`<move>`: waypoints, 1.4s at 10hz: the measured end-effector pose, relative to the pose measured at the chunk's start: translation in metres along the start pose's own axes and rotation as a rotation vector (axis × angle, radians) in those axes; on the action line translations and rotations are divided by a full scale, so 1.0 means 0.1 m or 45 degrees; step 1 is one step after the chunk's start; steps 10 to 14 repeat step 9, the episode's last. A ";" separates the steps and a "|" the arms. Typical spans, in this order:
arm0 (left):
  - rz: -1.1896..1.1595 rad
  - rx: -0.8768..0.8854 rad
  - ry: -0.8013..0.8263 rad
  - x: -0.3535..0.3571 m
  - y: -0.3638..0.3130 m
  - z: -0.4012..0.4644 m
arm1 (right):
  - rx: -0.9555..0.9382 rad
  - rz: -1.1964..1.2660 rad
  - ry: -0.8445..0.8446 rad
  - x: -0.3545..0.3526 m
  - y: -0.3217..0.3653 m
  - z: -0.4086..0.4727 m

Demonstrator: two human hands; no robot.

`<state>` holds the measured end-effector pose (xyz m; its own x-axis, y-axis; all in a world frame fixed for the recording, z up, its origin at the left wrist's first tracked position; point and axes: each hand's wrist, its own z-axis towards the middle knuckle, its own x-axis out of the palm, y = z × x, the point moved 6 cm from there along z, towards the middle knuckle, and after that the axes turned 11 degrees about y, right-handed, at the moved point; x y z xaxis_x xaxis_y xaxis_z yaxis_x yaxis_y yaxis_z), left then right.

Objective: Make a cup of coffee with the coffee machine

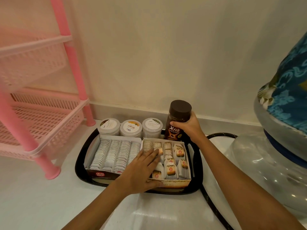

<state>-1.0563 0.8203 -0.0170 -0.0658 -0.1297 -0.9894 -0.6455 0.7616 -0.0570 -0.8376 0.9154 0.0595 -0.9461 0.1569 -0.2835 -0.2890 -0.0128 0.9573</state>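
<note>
A dark instant-coffee jar with a brown lid stands upright at the back right of a black tray. My right hand is wrapped around the jar's middle. My left hand lies flat, fingers together, on top of the right-hand open box of tea bags in the tray. No coffee machine is in view.
A second open box of tea bags fills the tray's left side. Three white-lidded tubs stand behind the boxes. A pink plastic rack stands at the left. At the right lies a large water bottle under patterned blue cloth. A black cable runs beside the tray.
</note>
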 end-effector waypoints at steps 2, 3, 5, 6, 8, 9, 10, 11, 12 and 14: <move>-0.011 0.000 0.013 0.02 0.01 0.00 | 0.030 0.054 0.089 0.04 -0.08 0.00; -0.014 0.000 0.018 0.01 0.01 0.01 | 0.028 0.057 0.126 0.06 -0.07 -0.01; 0.019 -0.006 0.011 0.02 0.01 0.01 | -0.001 0.116 0.156 0.05 -0.02 -0.09; 0.030 -0.024 0.007 -0.01 0.00 0.00 | -0.003 0.086 0.154 0.05 -0.01 -0.18; -0.038 -0.091 -0.019 -0.11 -0.02 -0.09 | 0.025 -0.141 0.020 0.06 0.11 -0.48; -0.058 -0.152 -0.049 -0.17 -0.06 -0.18 | 0.006 -0.149 -0.070 0.06 0.14 -0.66; -0.058 -0.152 -0.049 -0.17 -0.06 -0.18 | 0.006 -0.149 -0.070 0.06 0.14 -0.66; -0.058 -0.152 -0.049 -0.17 -0.06 -0.18 | 0.006 -0.149 -0.070 0.06 0.14 -0.66; -0.058 -0.152 -0.049 -0.17 -0.06 -0.18 | 0.006 -0.149 -0.070 0.06 0.14 -0.66; -0.058 -0.152 -0.049 -0.17 -0.06 -0.18 | 0.006 -0.149 -0.070 0.06 0.14 -0.66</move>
